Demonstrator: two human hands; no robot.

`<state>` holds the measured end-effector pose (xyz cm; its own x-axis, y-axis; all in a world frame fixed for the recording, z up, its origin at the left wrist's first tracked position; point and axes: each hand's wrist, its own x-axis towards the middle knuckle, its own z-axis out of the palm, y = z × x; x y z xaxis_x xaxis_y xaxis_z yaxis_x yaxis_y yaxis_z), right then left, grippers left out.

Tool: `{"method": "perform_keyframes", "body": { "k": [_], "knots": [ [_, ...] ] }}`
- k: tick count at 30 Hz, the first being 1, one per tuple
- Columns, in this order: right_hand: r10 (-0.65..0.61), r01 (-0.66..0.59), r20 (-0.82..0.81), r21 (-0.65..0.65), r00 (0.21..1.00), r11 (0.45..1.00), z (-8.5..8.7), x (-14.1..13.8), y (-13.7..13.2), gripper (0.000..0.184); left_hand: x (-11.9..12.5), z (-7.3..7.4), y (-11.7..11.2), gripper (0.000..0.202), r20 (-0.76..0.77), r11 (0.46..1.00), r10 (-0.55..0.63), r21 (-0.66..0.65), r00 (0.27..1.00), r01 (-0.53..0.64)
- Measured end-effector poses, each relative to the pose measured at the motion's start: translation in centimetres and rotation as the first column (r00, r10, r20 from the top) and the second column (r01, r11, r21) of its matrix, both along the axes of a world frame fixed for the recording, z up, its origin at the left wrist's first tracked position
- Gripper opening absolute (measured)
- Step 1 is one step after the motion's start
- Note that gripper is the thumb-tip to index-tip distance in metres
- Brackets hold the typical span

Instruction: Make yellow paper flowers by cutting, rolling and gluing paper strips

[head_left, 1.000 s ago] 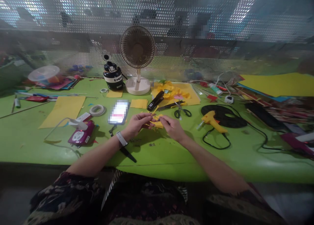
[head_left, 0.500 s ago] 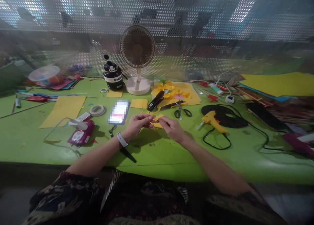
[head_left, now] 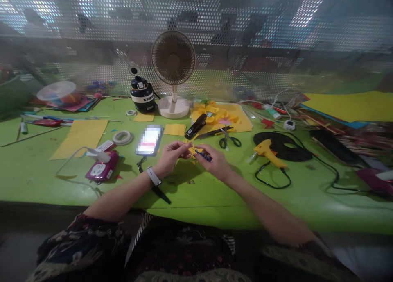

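Both hands meet over the middle of the green table [head_left: 46, 171]. My left hand [head_left: 172, 155], with a white watch on its wrist, pinches a small yellow paper piece [head_left: 194, 151] with cut edges. My right hand [head_left: 215, 162] is closed on the same piece from the right, and a small dark blue object [head_left: 204, 155] shows between its fingers; I cannot make out what it is. A phone [head_left: 149, 139] lies just left of the hands, and scissors [head_left: 229, 139] and a black stapler [head_left: 195, 126] lie just beyond them.
A yellow glue gun [head_left: 266, 151] with a black cord lies to the right. A small fan [head_left: 172, 71] and a dark bottle [head_left: 142, 95] stand at the back. Yellow paper sheets [head_left: 80, 137], a tape roll [head_left: 122, 137], a pink power strip [head_left: 101, 170] and paper scraps lie around.
The hands stay together on the yellow piece. The right hand has turned a little, and the dark blue object now shows at its fingers. The view shifted slightly.
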<state>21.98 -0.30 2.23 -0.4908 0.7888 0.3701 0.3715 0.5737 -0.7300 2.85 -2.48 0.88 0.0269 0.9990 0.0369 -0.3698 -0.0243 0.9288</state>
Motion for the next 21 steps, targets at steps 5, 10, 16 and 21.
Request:
{"method": "perform_keyframes", "body": {
  "k": [5,10,16,21],
  "knots": [
    [0.054,-0.054,0.005,0.075,0.999,0.996,-0.9,-0.3,0.1,0.028,0.0,-0.2,0.0,0.021,-0.039,0.996,0.067,0.062,0.997,-0.065],
    [0.03,-0.03,0.004,0.106,1.0,0.994,-1.1,0.1,0.7,0.031,0.0,-0.7,0.2,0.021,-0.072,0.994,0.043,0.1,0.997,-0.036],
    [0.086,-0.085,-0.019,0.054,0.996,0.995,-0.8,0.2,0.8,0.03,-0.1,-1.0,0.4,0.023,-0.056,0.995,0.027,0.095,0.998,-0.022],
    [0.13,-0.131,-0.031,-0.039,0.991,0.991,-0.8,0.3,0.9,0.031,-0.3,-1.1,0.6,0.025,-0.012,0.999,-0.018,0.05,1.0,0.018]
  ]
}}
